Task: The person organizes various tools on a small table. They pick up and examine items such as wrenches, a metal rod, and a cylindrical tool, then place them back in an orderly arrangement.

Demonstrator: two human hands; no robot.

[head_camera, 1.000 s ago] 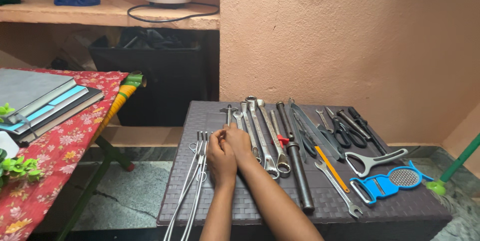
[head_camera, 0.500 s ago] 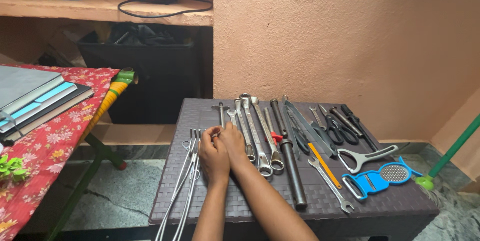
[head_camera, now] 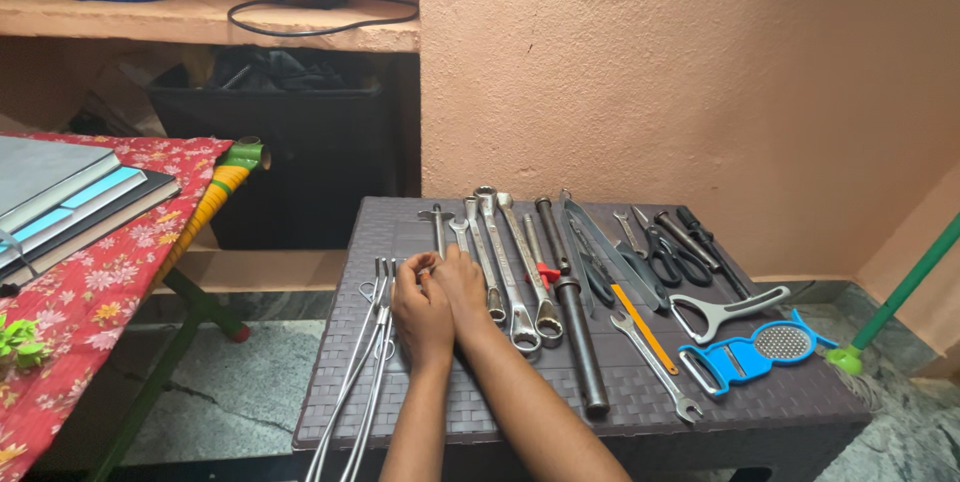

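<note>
Your left hand (head_camera: 420, 317) and right hand (head_camera: 462, 287) sit pressed together at centre frame, fingertips pinching a small metal piece too hidden to name; it lies on the woven desk (head_camera: 400, 412) between the long forceps (head_camera: 372, 362) and the row of spanners (head_camera: 505, 272); you seem to be mid-placement; next, loosen the pinch gently.

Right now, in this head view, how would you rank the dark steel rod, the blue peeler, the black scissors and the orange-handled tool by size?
1. Dark steel rod, clearly longest.
2. Blue peeler, shorter but widest.
3. Black scissors and orange-handled tool: they look about alike, and the scissors lie farther from the camera, so I won't rank them.
</note>
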